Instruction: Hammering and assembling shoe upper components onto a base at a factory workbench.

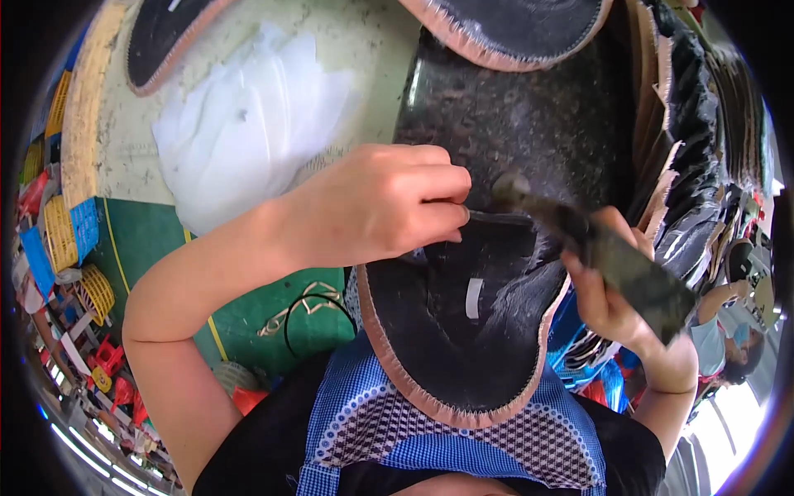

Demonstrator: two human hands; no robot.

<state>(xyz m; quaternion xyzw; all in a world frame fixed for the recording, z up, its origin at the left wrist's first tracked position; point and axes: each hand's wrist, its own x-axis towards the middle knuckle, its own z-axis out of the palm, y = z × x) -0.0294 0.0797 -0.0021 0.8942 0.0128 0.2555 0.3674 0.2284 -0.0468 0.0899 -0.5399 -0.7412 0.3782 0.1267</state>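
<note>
A black, leather-like panel (447,339) with a pinkish-brown stitched rim and a small white label lies in front of my chest, over the near edge of a dark work slab (529,124). My left hand (389,202) is closed, its fingers pinching the panel's folded far edge. In my right hand (612,281) is a dark hammer (612,256), slightly blurred, its rounded end just right of that folded edge. The fingers wrap round it from below. Part of the panel's far edge is hidden behind my left fingers.
Similar black panels (521,29) lie at the far side, another (165,41) at far left. Translucent white sheets (248,124) are piled left of the slab. Stacked dark pieces (695,149) stand along the right. A wire hook (306,306) rests on the green surface (149,256).
</note>
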